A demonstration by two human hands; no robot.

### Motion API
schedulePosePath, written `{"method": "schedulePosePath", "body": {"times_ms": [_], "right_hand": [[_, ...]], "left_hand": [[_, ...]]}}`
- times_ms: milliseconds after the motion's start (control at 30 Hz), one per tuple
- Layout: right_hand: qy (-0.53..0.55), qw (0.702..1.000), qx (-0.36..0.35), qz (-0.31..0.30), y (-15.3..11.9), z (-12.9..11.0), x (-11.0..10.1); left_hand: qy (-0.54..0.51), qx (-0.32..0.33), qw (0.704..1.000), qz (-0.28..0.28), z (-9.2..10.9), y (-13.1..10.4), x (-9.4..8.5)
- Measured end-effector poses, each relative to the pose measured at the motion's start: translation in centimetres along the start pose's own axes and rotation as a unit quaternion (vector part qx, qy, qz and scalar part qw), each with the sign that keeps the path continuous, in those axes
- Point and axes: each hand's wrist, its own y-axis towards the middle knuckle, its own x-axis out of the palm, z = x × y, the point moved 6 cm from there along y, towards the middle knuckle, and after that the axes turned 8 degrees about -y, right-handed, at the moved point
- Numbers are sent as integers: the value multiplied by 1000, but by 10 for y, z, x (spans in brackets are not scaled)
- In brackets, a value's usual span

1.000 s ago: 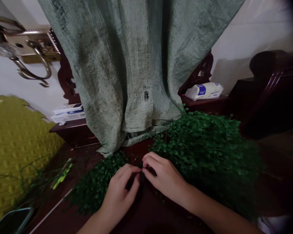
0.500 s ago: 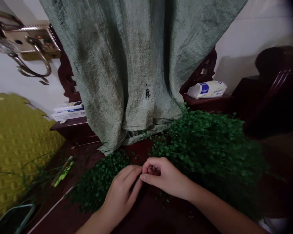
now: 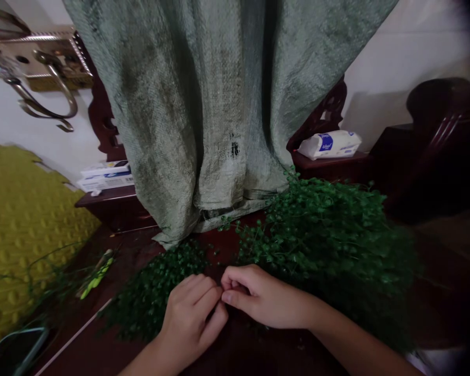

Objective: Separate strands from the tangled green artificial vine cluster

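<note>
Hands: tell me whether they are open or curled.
Both curled: the left hand and right hand show bent fingers. Whether they pinch anything, cannot tell; most fingertips are hidden.

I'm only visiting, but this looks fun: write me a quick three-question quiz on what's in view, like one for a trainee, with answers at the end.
1. Which hand is nearer the larger pile of greenery? (a) left (b) right
2. True or false: the white and blue packet is to the right of the green woven sack.
3. Fill in the colour: the bumpy mat at the far left is ____.

Key:
1. b: the right hand; the left hand is beside the smaller pile.
2. True.
3. Yellow.
</note>
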Motion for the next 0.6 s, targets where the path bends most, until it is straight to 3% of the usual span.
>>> {"method": "schedulePosePath", "body": {"times_ms": [333, 467, 600], "right_hand": [[-179, 981, -60, -52, -7, -6, 3], [-213, 974, -61, -39, -9, -11, 2], [-189, 980, -59, -17, -8, -11, 9]], "left_hand": [[74, 57, 996, -6, 16, -4, 6], [76, 36, 996, 10, 12, -5, 1], [44, -38, 997, 47, -9, -3, -10]]}}
